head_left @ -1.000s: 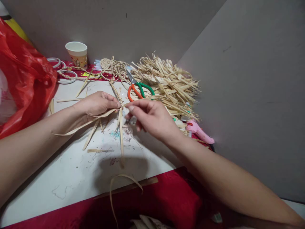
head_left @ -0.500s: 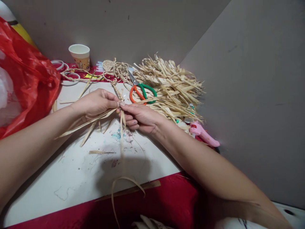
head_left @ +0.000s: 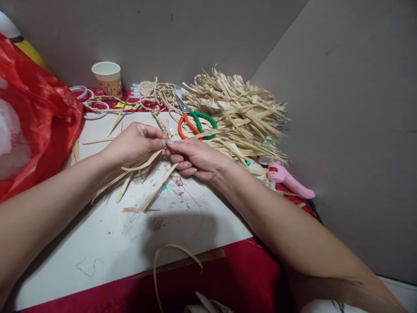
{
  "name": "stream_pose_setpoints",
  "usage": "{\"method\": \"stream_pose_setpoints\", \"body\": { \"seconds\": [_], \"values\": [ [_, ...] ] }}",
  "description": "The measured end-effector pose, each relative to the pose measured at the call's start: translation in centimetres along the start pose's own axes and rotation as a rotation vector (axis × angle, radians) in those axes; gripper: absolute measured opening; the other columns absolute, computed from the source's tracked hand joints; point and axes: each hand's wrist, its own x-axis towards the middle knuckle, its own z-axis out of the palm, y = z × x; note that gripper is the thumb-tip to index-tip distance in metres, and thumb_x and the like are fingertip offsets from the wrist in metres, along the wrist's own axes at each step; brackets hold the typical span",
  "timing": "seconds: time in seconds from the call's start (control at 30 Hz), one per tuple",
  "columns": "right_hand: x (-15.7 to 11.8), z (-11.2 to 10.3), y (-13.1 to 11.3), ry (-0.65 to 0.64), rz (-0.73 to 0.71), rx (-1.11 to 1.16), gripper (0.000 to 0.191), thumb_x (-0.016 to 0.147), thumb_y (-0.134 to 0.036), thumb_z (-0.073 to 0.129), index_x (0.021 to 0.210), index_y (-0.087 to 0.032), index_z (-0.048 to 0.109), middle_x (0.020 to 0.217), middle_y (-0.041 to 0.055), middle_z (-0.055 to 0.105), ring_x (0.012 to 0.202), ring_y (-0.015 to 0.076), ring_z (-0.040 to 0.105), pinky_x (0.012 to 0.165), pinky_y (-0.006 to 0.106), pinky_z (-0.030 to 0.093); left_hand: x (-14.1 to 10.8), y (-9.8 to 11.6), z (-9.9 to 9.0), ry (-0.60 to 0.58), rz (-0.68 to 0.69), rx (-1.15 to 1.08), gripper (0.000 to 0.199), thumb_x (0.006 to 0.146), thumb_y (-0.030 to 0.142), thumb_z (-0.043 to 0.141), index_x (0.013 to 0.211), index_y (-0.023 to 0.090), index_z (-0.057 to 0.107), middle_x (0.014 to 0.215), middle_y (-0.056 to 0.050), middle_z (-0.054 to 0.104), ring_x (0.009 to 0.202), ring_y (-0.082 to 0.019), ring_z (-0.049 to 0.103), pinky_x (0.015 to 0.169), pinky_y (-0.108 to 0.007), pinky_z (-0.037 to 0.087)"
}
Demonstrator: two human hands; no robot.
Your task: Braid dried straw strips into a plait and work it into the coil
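Observation:
Fingertip to fingertip, my two hands meet above the white board (head_left: 107, 243). My left hand (head_left: 135, 141) pinches the near end of a braided straw cord (head_left: 162, 122), with loose straw strips (head_left: 143, 164) trailing from beneath it to the lower left. My right hand (head_left: 198, 158) is closed, thumb and forefinger pressed on the same spot, other fingers curled. From under it a flat straw strip (head_left: 158, 189) slants down to the left. The exact crossing of the strips is hidden by my fingers. Just beyond my right hand lie scissors (head_left: 195, 124) with orange and green handles.
A large heap of dry straw (head_left: 241, 113) lies at the back right, a pink glue gun (head_left: 289, 180) beside it. At the back stand a paper cup (head_left: 107, 80), white rings (head_left: 96, 110) and coiled braid (head_left: 150, 89). A red plastic bag (head_left: 39, 108) bulges at left.
The strip that hung straight down below my hands now slants to the lower left. The strips under my left hand have shifted. Both hands stay together; the view has moved slightly.

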Motion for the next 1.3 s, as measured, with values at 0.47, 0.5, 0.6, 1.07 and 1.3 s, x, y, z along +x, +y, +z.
{"method": "stream_pose_setpoints", "body": {
  "seconds": [0.47,0.5,0.6,1.07,1.3],
  "values": [
    [0.1,0.0,0.2,0.052,-0.023,-0.035,0.024,0.084,-0.018,0.049,0.061,-0.015,0.045,0.043,-0.0096,0.026,0.033,0.002,0.016,0.029,0.012,0.013,-1.1,1.8,0.0,-0.067,-0.139,0.173,0.017,0.069,0.014,0.063,0.083,0.014,0.071,0.063,-0.001,0.068,0.051,-0.009,0.054,0.048,-0.02,0.037],
    [0.1,0.2,0.3,0.083,-0.038,-0.056,0.024,0.083,-0.017,0.047,0.059,-0.016,0.044,0.042,-0.0094,0.026,0.032,0.0022,0.017,0.029,0.012,0.013,-1.1,1.9,-0.1,-0.075,-0.12,0.215,0.018,0.068,0.015,0.064,0.085,0.014,0.072,0.065,-0.001,0.068,0.051,-0.009,0.054,0.049,-0.02,0.037],
    [0.1,0.9,0.5,0.179,-0.057,-0.122,0.026,0.082,-0.016,0.045,0.057,-0.016,0.042,0.04,-0.0089,0.026,0.031,0.0028,0.018,0.028,0.014,0.012,-0.9,1.7,-0.6,-0.093,-0.036,0.341,0.023,0.067,0.022,0.065,0.087,0.014,0.073,0.073,-0.002,0.071,0.058,-0.011,0.057,0.054,-0.021,0.04],
    [0.0,1.2,0.6,0.211,-0.076,-0.047,0.02,0.081,-0.014,0.045,0.062,-0.015,0.049,0.041,-0.0088,0.028,0.031,0.0028,0.02,0.029,0.015,0.013,-2.2,3.0,0.6,0.108,0.145,0.78,0.024,0.071,0.028,0.053,0.076,0.014,0.072,0.065,-0.001,0.066,0.061,-0.012,0.054,0.058,-0.023,0.036],
    [0.1,0.7,0.7,0.127,-0.056,0.113,0.021,0.081,-0.017,0.05,0.062,-0.017,0.04,0.044,-0.0085,0.031,0.032,0.0023,0.021,0.031,0.015,0.012,-3.7,3.5,1.9,0.193,0.169,0.949,0.022,0.072,0.028,0.051,0.069,0.015,0.068,0.055,-0.001,0.057,0.055,-0.012,0.048,0.054,-0.026,0.031]
  ]
}}
